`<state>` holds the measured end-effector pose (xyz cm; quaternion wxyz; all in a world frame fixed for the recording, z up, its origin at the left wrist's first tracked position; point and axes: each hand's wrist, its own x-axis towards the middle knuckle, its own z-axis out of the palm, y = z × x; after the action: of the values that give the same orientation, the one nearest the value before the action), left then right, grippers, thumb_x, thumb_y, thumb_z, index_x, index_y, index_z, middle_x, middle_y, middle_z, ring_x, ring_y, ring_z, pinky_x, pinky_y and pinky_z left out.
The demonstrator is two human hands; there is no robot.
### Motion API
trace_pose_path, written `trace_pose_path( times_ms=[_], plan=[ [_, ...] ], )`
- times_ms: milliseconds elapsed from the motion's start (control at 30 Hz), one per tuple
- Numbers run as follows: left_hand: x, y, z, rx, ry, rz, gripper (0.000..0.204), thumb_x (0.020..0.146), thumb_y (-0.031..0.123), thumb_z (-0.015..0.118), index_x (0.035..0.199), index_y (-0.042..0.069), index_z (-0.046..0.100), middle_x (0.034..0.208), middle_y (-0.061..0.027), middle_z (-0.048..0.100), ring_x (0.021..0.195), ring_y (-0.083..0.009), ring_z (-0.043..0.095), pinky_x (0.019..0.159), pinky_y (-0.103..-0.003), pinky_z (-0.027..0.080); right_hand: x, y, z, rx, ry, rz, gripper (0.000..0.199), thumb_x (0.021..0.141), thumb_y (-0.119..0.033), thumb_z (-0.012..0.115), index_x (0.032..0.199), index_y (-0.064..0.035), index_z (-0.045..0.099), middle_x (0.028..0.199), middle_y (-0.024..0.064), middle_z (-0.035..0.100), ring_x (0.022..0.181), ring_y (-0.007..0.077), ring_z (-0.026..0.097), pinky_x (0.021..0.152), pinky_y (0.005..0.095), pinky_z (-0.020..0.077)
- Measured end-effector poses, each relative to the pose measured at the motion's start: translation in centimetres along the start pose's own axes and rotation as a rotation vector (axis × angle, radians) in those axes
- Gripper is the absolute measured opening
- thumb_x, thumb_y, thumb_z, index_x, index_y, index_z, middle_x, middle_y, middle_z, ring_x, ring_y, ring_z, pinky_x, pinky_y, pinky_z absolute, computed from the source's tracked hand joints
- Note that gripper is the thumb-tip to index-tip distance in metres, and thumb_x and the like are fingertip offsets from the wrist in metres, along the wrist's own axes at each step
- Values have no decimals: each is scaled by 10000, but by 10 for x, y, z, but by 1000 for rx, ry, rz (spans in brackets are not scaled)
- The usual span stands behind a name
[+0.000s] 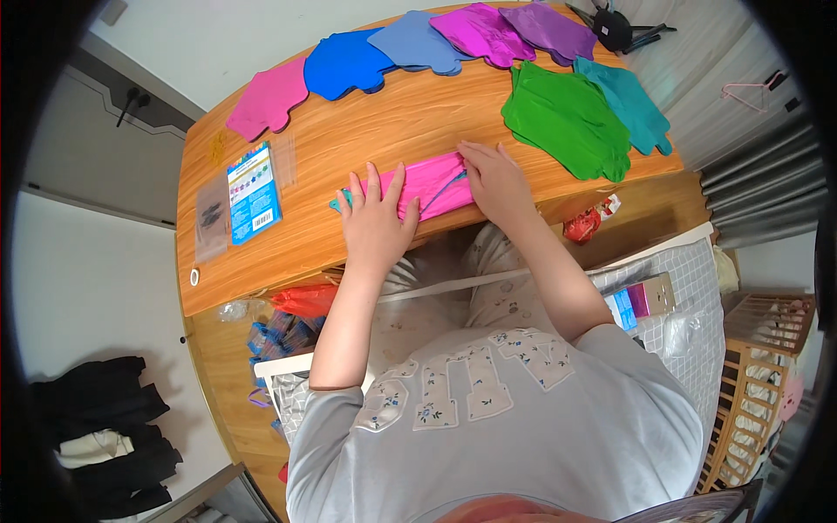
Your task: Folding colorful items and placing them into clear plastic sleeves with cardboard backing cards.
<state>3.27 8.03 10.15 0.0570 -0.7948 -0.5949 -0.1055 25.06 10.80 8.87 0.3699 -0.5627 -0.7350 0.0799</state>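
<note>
A folded bundle of pink foil (pixel 429 193) lies near the table's front edge, with teal showing at its left end and along a crease. It looks like deflated foil balloons, though its full shape is hidden by the folds. My left hand (pixel 379 218) rests flat on its left part, fingers spread. At the right end, my right hand (pixel 499 185) grips the foil with its fingers close together. Flat stacks of similar foil in pink (pixel 270 100), blue (pixel 349 64), light blue (pixel 420 44), magenta (pixel 485 33), purple (pixel 551 33), green (pixel 567 122) and teal (pixel 629 106) line the back and right.
At the table's left lie a blue printed card (pixel 253 196), clear plastic bags (pixel 209 220) and a small white ring (pixel 194 276). Below the front edge are a red bag (pixel 305 301) and a red-and-white packet (pixel 590 220). A black tripod-like object (pixel 613 30) stands beyond the far right corner.
</note>
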Motion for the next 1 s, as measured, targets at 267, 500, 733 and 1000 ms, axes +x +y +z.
trace_pose_path(
  times_ms=[267,500,733,1000],
  plan=[
    [-2,-3,3,96,19,-71,685,981,570,443,1534,166,407,1542,-249,392,1412,-520,334,1146,-708,70,5,1,0,10,-24,34,318,977,-135,533,1258,-27,637,1266,146,654,1198,318,601,1121,530,373],
    [-2,-3,1,100,-30,-78,697,978,588,425,1546,185,387,1567,-230,362,1408,-552,315,1165,-682,16,-23,-41,20,30,-117,-413,343,906,-130,632,1234,-33,644,1304,131,632,1227,305,594,1096,484,429],
    [-4,-5,-4,31,-47,-130,705,973,555,457,1547,152,377,1580,-223,342,1423,-547,291,1163,-680,-8,-26,-40,25,39,-119,-389,351,919,-134,627,1258,-44,642,1261,142,657,1219,306,600,1070,443,464],
    [-55,-11,-8,-276,280,-59,413,934,189,629,1342,129,597,1455,-115,523,1399,-282,450,1154,-695,53,-24,-46,19,135,-115,-295,268,883,-172,708,1120,-48,713,1170,132,684,1164,332,624,1004,433,500]
  ],
)
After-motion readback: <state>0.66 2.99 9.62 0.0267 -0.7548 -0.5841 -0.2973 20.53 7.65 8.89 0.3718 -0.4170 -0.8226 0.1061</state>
